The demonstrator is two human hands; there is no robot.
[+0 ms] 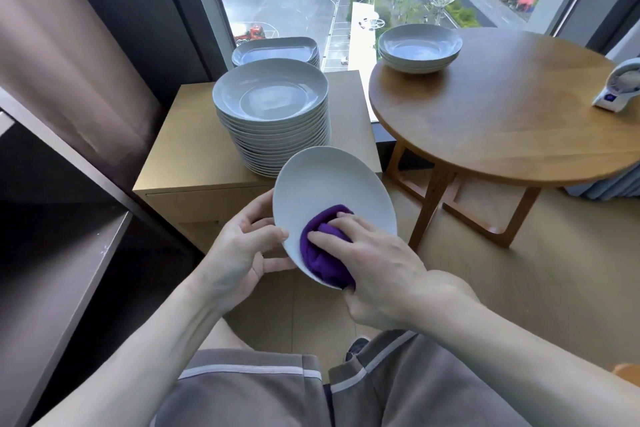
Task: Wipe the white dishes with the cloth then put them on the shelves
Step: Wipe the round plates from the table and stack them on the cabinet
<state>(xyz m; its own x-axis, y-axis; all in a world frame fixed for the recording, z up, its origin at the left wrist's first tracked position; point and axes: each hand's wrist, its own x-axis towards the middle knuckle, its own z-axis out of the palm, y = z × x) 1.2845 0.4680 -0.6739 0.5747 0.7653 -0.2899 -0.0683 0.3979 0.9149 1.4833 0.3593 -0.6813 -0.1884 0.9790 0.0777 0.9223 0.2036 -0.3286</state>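
The left hand (242, 246) grips the tilted plate (329, 191) by its left rim; the right hand (374, 263) fingers press the cloth (322, 253) into it. The shelves (62, 274) lie left.

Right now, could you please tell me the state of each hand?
The left hand: closed on the white dish, holding its rim.
The right hand: closed on the purple cloth, pressing it into the dish.

The white dish (329, 180) looks smooth and shiny. The purple cloth (322, 256) looks soft and fuzzy. The round table (512, 107) is smooth wood.
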